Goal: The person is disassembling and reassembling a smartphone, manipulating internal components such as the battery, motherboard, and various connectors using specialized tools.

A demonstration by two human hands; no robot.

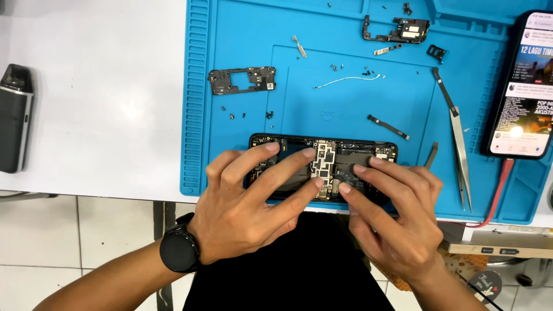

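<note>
An opened phone [324,167] lies lengthwise at the near edge of a blue work mat [247,23], back cover off. Its black frame encloses a pale metal-shielded circuit board at the middle, dark shielding to the right of it and small connectors along the far edge. Much of the left half and the near right corner are covered by fingers.

The left hand [250,201] lies spread over the left half of the phone, fingers open and extended, fingertips resting on the frame and on the board's left edge; it grips nothing. A black round wristwatch [180,250] sits on that wrist. The right hand [397,219] is also open, its index and middle fingertips pressing down on the dark area just right of the board; it holds nothing.

On the mat beyond the phone: a black plastic frame piece [242,80] at far left, loose screws [269,114] near it, a thin white cable [347,82] at centre, a short flex strip [388,127], and a second black bracket [397,30] at the far edge. Metal tweezers [458,138] lie to the right, pointing nearward. A second phone [521,86], screen lit, rests on the mat's right edge with a red cable [500,193] attached. A grey-and-black device [14,118] stands well apart on the white table [103,86] at far left.
</note>
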